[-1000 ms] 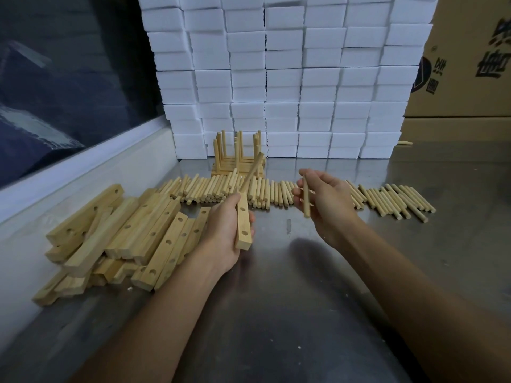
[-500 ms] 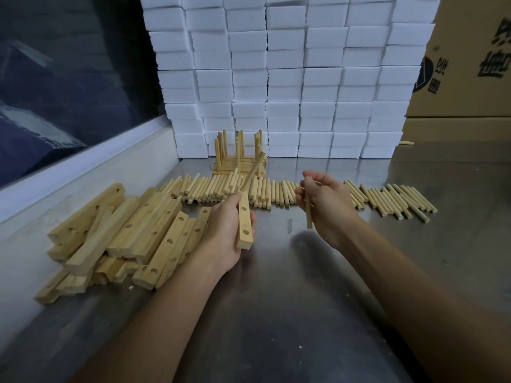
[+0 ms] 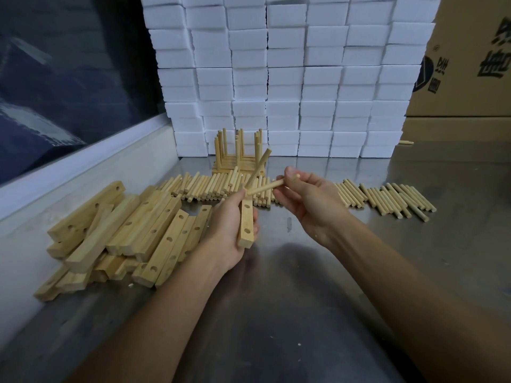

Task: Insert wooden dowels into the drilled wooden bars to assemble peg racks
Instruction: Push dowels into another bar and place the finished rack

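My left hand (image 3: 229, 225) grips a drilled wooden bar (image 3: 245, 225) held upright over the steel table (image 3: 304, 313). One dowel (image 3: 260, 167) stands out of the bar's far end, slanting up to the right. My right hand (image 3: 309, 200) pinches a second dowel (image 3: 266, 187) and holds it nearly level, its left tip at the bar's upper part beside my left thumb. Two open holes show lower on the bar's face.
A heap of drilled bars (image 3: 124, 230) lies at the left. Rows of loose dowels (image 3: 210, 186) and more dowels (image 3: 387, 200) cross the table behind my hands. Finished racks (image 3: 237, 158) stand before a wall of white foam blocks (image 3: 290, 78). Cardboard boxes (image 3: 464, 64) sit at the right.
My right hand has turned its dowel from hanging downward to nearly level and brought its tip left to the bar. The left hand and bar have stayed put.
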